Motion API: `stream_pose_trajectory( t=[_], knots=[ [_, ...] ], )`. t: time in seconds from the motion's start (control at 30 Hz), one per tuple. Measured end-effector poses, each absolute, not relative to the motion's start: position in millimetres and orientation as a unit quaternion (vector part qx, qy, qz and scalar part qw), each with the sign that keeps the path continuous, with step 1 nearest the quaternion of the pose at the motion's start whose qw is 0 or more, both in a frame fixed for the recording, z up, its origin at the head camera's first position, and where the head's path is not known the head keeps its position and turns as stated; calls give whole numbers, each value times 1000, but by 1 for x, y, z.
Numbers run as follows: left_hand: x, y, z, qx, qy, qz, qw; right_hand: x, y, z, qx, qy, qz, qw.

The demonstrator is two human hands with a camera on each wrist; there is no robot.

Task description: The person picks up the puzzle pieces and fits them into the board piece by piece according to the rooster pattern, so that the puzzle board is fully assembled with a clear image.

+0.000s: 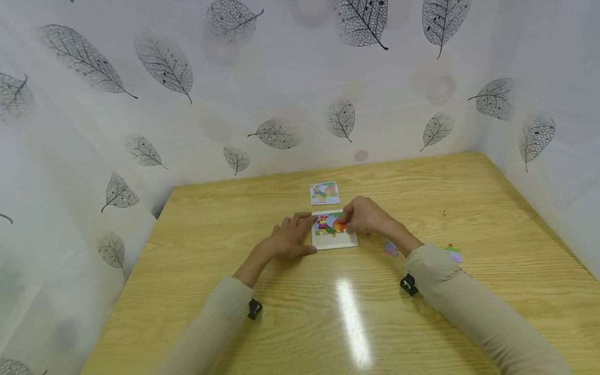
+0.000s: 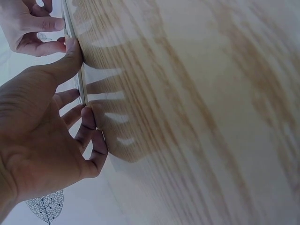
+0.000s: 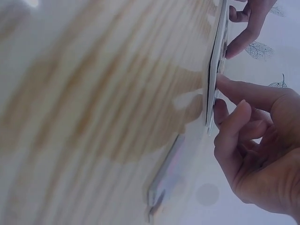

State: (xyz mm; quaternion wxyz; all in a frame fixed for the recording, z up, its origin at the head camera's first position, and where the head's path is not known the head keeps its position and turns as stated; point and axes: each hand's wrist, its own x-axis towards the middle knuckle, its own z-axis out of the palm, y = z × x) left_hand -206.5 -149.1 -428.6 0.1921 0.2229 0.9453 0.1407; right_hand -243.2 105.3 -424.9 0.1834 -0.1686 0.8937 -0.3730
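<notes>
A white-bordered puzzle board [image 1: 334, 242] lies on the table, partly filled with a bright rooster picture [image 1: 324, 225]. My left hand [image 1: 291, 240] holds the board at its left side, thumb at the near left corner and index finger farther up the edge. In the left wrist view, the other fingers of the left hand [image 2: 44, 126] bend toward the tabletop. Over the board's right part, my right hand [image 1: 367, 216] pinches a puzzle piece against the picture; the fingers mostly hide this piece. Edge-on in the right wrist view, the board [image 3: 214, 65] meets the right hand's fingertips [image 3: 224, 83].
Beyond the board lies a square card [image 1: 324, 193] with a paler rooster picture. To the right are a loose purplish puzzle piece [image 1: 391, 249] and a green-and-purple piece [image 1: 453, 254], near the right forearm. Leaf-patterned white curtains [image 1: 290, 78] border the wooden table [image 1: 225, 219].
</notes>
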Motion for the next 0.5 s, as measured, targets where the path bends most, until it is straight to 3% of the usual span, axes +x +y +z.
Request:
stream_pose_trajectory(
  t=[0.23,0.5],
  knots=[
    [-207,-150,-430,224,945,146,189,-241,102,-422,-173,907,-345,167],
    [-207,-150,-431,226,944,146,192,-238,112,-424,-162,885,-390,197]
  ],
)
